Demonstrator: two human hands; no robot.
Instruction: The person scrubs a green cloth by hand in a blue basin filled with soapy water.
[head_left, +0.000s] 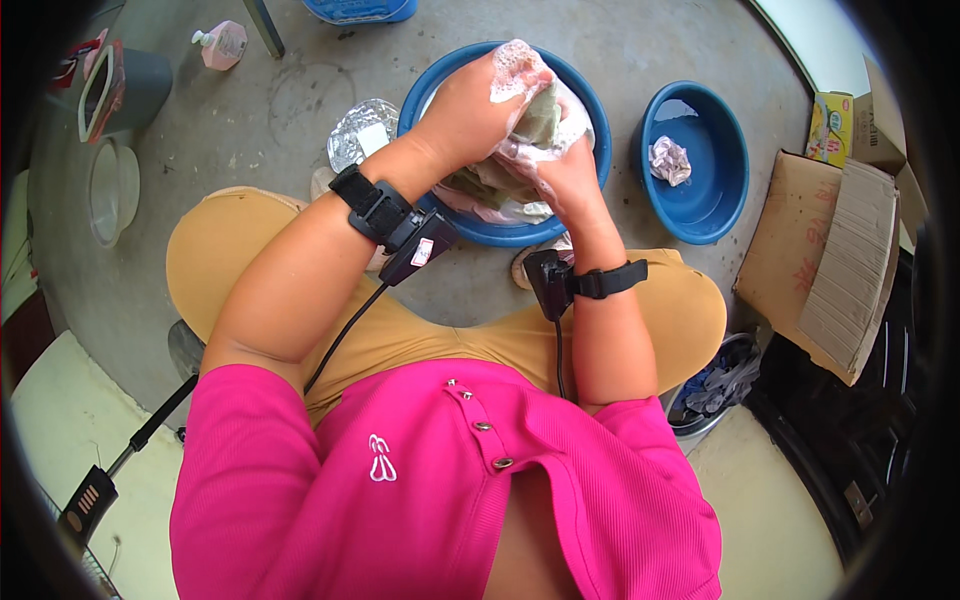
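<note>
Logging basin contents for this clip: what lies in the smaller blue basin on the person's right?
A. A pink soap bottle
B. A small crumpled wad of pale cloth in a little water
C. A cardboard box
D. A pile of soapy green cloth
B: the smaller blue basin holds only a small crumpled pale cloth, while both hands, left hand and right hand, grip the sudsy cloth over the larger basin.

Both forearms reach forward from the lower edge and converge ahead of the knees. The left hand (478, 95) is raised higher, fingers curled shut in a grip, its knuckles covered in soap foam. The right hand (562, 165) sits just below and touching it, fingers also closed, wrist bent upward. Each wrist carries a black strap with a small black device and a trailing cable.
</note>
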